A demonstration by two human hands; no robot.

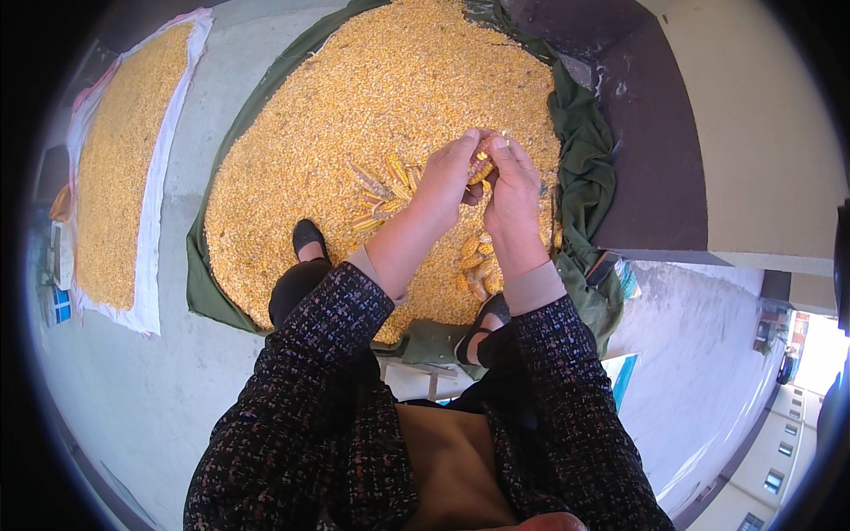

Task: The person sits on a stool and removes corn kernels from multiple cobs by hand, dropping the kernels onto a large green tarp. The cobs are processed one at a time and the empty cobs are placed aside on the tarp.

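Note:
Both hands meet over a broad bed of loose yellow corn kernels [372, 93]. My left hand [446, 174] and my right hand [515, 189] grip one corn cob [481, 171] between them. Part of that cob is stripped to its reddish core, while yellow kernels remain along its lower side. Left of my hands, several partly shelled corn cobs [378, 189] lie in a loose cluster on the kernels. More corn cobs [479, 255] rest below my right wrist, near my right foot. My fingers hide much of the held cob.
A dark green cloth [584, 159] lies under the kernels, bunched along the right beside a wall [654, 133]. My shoes [309, 235] are at the bed's near edge. Far left, a white sheet [149, 232] bears more kernels on the concrete floor [219, 119]. A wooden stool [431, 375] shows between my legs.

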